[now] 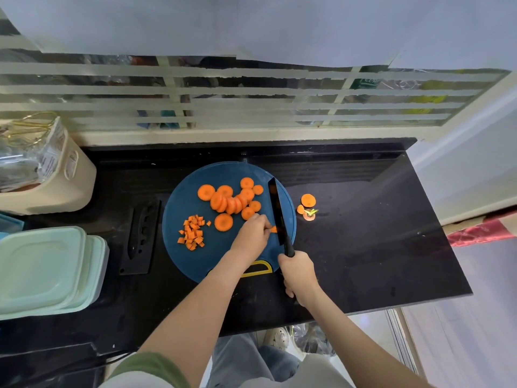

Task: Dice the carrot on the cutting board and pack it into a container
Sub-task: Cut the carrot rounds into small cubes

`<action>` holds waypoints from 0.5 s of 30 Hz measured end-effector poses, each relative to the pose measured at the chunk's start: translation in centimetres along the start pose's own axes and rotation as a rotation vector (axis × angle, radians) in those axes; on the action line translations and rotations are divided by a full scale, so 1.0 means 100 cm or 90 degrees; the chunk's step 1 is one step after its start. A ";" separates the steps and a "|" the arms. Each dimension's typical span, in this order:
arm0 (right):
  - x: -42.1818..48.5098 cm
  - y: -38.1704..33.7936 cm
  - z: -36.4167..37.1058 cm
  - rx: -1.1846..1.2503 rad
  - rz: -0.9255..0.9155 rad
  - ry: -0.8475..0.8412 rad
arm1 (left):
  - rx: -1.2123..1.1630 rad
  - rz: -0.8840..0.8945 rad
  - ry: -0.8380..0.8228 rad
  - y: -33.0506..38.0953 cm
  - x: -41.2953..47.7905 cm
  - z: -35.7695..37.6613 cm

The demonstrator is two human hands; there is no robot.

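A round dark-blue cutting board (184,197) lies on the black counter. Several orange carrot rounds (230,201) lie across its far half, and one larger round (223,222) sits alone nearer me. A small heap of diced carrot (192,232) is at the board's left. My left hand (253,235) pinches a carrot piece (273,229) against the board. My right hand (298,273) grips the handle of a black knife (277,211), whose blade rests just right of that piece. Pale green lidded containers (44,271) are stacked at the left.
Carrot end scraps (307,207) lie on the counter right of the board. A black knife sheath (141,239) lies left of the board. A beige bin (56,189) with utensils stands at the far left. The counter edge drops off at right and front.
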State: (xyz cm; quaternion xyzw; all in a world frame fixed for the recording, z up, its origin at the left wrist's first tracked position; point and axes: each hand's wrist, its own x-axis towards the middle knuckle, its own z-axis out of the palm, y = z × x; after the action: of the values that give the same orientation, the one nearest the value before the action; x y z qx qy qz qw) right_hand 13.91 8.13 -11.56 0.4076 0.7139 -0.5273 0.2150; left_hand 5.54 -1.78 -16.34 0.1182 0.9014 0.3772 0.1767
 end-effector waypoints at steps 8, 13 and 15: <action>0.013 0.008 0.010 -0.062 0.037 0.028 | 0.025 -0.018 -0.017 0.004 0.001 0.000; 0.026 0.008 0.017 -0.044 0.082 0.039 | 0.030 -0.017 -0.033 0.003 0.003 0.001; 0.029 0.005 0.016 -0.019 0.073 0.016 | 0.031 -0.012 -0.038 0.002 0.002 0.001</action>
State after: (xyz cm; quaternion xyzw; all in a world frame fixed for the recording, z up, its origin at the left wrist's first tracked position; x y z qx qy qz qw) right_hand 12.44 7.75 -14.53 0.4512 0.7000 -0.4981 0.2416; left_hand 5.40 -1.56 -16.30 0.1252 0.9058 0.3497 0.2039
